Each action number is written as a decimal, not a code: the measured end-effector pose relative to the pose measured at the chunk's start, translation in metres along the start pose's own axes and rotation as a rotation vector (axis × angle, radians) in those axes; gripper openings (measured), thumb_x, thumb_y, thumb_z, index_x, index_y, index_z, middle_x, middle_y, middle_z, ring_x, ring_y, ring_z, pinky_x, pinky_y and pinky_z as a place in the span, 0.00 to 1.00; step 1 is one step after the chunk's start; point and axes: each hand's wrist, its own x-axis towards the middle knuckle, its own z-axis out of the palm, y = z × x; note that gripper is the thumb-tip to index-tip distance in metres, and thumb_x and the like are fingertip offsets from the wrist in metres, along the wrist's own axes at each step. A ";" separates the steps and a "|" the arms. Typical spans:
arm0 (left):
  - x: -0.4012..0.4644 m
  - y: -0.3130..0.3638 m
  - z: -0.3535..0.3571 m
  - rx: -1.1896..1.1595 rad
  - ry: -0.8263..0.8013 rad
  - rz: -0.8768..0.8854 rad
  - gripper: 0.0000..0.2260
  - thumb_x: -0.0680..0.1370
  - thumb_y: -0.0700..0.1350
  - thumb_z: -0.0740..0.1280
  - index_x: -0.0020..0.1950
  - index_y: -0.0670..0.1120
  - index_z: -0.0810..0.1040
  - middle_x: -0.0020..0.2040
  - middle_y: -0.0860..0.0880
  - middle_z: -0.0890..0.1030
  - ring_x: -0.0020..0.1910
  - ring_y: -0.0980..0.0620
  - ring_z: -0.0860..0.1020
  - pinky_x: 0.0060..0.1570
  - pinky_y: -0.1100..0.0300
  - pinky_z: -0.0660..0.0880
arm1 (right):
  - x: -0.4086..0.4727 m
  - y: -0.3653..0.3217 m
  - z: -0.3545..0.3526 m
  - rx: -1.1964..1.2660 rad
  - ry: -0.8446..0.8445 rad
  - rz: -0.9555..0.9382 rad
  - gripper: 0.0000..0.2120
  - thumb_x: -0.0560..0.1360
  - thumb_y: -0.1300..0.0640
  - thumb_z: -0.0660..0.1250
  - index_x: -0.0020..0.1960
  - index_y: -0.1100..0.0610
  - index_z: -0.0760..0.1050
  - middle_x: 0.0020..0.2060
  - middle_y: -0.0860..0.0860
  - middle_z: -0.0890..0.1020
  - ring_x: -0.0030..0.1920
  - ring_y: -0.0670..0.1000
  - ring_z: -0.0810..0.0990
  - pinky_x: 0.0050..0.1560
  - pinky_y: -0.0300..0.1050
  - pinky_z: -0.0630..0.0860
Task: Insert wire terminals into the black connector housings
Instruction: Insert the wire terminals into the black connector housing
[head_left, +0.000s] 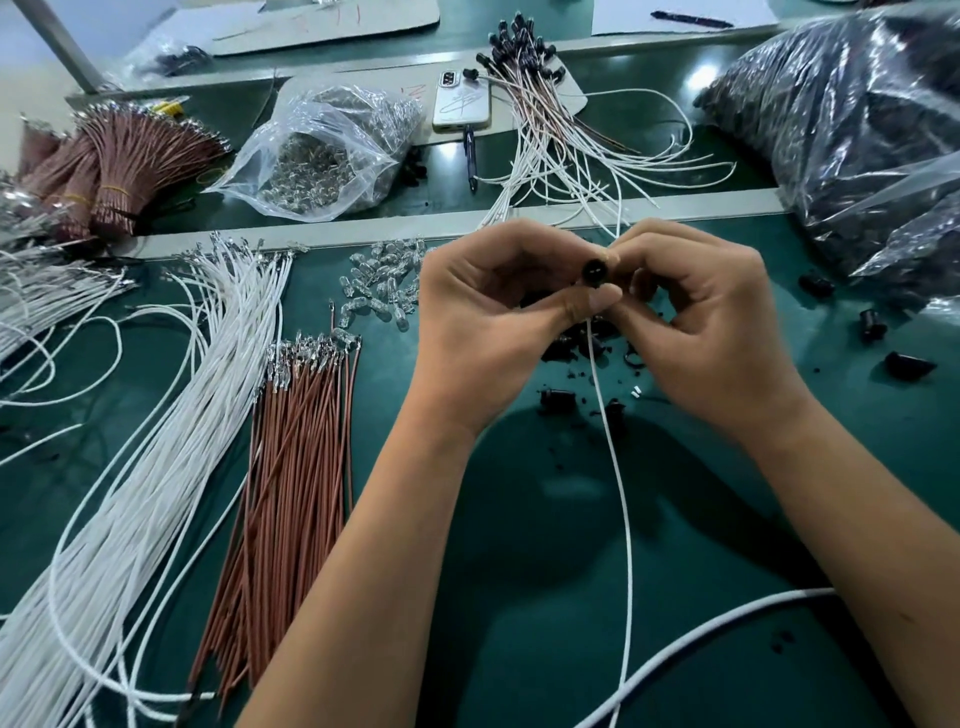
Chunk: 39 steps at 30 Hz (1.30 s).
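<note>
Above the green surface (519, 545), the left hand (483, 312) and right hand (706, 317) pinch 1 black connector housing (595, 271) between curled fingers (582, 304), its round end facing the camera. A white wire (618, 478) trails from it toward the viewer.

The 2 hands meet over the middle of the table (519, 519), the left hand (483, 306) touching the right hand (711, 317), with a small housing (595, 271) between their fingertips. One wire (621, 483) hangs from it toward the person. Loose wires (171, 415) lie to the left. A bag (332, 150) and a phone (462, 101) lie behind. Another bag (857, 130) sits far right.
</note>
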 end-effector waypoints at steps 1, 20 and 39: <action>0.000 0.000 0.000 -0.008 0.005 0.005 0.16 0.67 0.24 0.75 0.49 0.40 0.82 0.43 0.39 0.83 0.42 0.46 0.82 0.49 0.53 0.82 | 0.000 -0.001 0.000 -0.018 0.001 -0.010 0.03 0.76 0.70 0.73 0.47 0.64 0.82 0.41 0.57 0.82 0.41 0.57 0.80 0.42 0.55 0.76; 0.002 -0.003 0.000 -0.147 0.068 -0.116 0.10 0.70 0.25 0.72 0.46 0.38 0.80 0.40 0.45 0.85 0.40 0.50 0.83 0.46 0.56 0.81 | -0.001 0.001 0.003 -0.008 -0.087 0.042 0.01 0.77 0.59 0.76 0.47 0.56 0.85 0.37 0.46 0.82 0.37 0.45 0.79 0.41 0.39 0.74; 0.012 0.001 -0.031 -0.412 0.444 -0.322 0.12 0.71 0.44 0.73 0.51 0.40 0.81 0.38 0.47 0.82 0.36 0.53 0.77 0.38 0.63 0.75 | 0.008 -0.005 -0.032 -0.226 -0.765 0.400 0.12 0.65 0.44 0.83 0.39 0.47 0.83 0.31 0.43 0.84 0.31 0.42 0.81 0.35 0.39 0.78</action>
